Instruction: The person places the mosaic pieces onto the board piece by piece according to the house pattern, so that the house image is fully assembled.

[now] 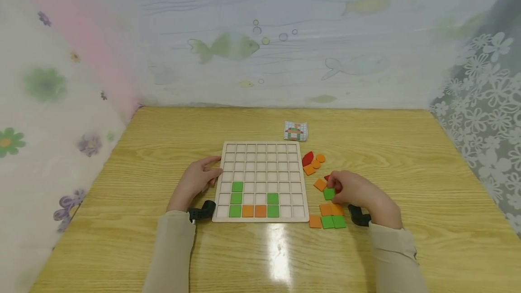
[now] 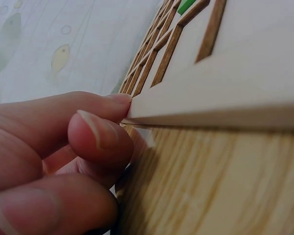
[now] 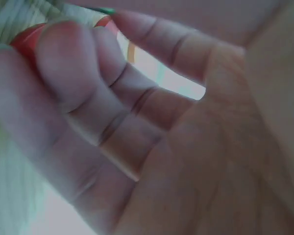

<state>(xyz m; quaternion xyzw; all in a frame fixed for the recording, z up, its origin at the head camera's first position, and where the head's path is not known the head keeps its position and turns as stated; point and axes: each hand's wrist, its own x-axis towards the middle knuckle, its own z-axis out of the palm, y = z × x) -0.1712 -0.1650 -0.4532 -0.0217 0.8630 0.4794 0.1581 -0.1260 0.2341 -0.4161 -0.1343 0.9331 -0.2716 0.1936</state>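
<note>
A wooden grid board (image 1: 249,177) lies flat on the table, with several green square tiles (image 1: 236,198) and two orange tiles (image 1: 247,211) in its lower cells. My left hand (image 1: 197,179) rests at the board's left edge. In the left wrist view, a fingertip (image 2: 118,100) touches the corner of the board's rim (image 2: 206,105). To the right of the board, thumb and fingers of my right hand (image 1: 358,192) pinch a green square tile (image 1: 329,194). Only a thin edge of that tile (image 3: 107,10) shows in the right wrist view, with red pieces (image 3: 27,41) beyond the fingers.
A small printed pattern card (image 1: 295,131) lies behind the board. Red petal-shaped pieces (image 1: 308,158), orange discs (image 1: 320,158) and orange squares (image 1: 319,185) are scattered right of it. Nearer the front are more orange (image 1: 315,221) and green squares (image 1: 339,221). A patterned curtain (image 1: 285,71) hangs behind the table.
</note>
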